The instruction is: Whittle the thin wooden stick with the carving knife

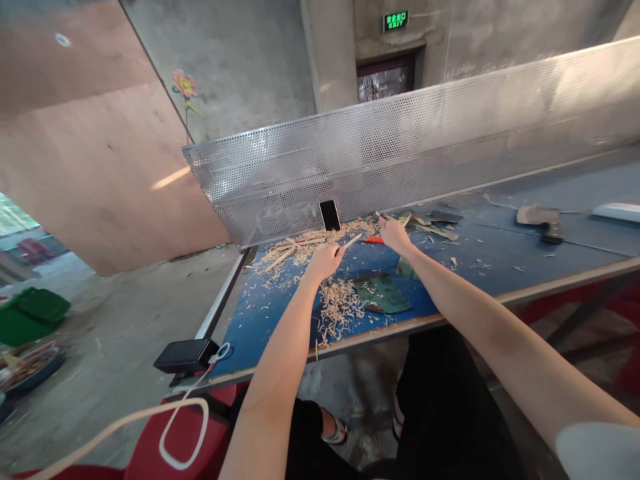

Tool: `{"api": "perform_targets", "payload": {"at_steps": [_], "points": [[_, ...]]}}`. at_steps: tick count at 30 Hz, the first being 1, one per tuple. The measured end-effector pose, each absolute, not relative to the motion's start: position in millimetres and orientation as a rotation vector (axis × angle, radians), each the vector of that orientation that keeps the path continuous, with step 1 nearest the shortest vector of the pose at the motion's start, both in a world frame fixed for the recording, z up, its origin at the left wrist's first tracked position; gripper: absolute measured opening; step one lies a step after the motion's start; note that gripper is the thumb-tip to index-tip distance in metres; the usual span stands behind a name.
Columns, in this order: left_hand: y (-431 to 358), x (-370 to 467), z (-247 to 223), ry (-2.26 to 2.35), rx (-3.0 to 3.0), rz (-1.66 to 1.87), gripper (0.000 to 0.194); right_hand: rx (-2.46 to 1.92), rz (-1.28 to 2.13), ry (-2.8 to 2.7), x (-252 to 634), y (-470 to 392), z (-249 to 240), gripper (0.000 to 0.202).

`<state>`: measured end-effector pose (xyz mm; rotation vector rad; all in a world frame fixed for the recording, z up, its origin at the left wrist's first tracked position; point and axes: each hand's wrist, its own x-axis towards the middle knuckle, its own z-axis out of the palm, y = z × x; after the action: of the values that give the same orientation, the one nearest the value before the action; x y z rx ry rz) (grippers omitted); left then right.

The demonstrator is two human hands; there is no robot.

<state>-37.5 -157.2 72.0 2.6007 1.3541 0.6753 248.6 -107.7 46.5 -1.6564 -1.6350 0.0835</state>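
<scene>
My left hand (325, 260) is closed around a thin pale wooden stick (353, 241), which points up and to the right from the fingers. Over the far part of the blue tabletop, my right hand (393, 233) has its fingers largely curled together. Whatever it grips, if anything, is too small to make out. Just left of it lies an orange-red object (374, 240), perhaps a knife handle. Curled wood shavings (340, 310) lie below my left hand, and more lie behind both hands. Beside the near pile sits a dark green sheet (384, 295) sprinkled with shavings.
A dark-screened phone (330, 215) leans upright against the perforated metal panel (310, 160). Scraps (435, 227) lie right of my hands, and a hatchet-like tool (543, 221) farther right. A black box (186, 356) with a white cable is at the table's left corner.
</scene>
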Motion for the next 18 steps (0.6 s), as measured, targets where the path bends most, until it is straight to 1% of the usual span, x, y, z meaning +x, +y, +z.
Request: {"api": "perform_targets", "payload": {"at_steps": [2, 3, 6, 8, 13, 18], "points": [[-155, -38, 69, 1.393, 2.616, 0.640, 0.044, -1.779, 0.114, -1.562, 235, -107, 44, 0.075], [-154, -38, 68, 1.426, 2.605, 0.642, 0.041, -1.771, 0.124, -1.587, 227, -108, 43, 0.072], [-149, -41, 65, 1.550, 2.557, 0.670, 0.029, -1.638, 0.128, -1.730, 198, -114, 42, 0.066], [-146, -42, 65, 1.623, 2.531, 0.657, 0.024, -1.570, 0.153, -1.872, 181, -121, 42, 0.067], [-145, -42, 65, 1.687, 2.475, 0.623, 0.025, -1.603, 0.117, -2.219, 149, -140, 40, 0.066], [-146, -42, 66, 1.687, 2.491, 0.585, 0.025, -1.741, -0.002, -2.255, 140, -149, 42, 0.068]]}}
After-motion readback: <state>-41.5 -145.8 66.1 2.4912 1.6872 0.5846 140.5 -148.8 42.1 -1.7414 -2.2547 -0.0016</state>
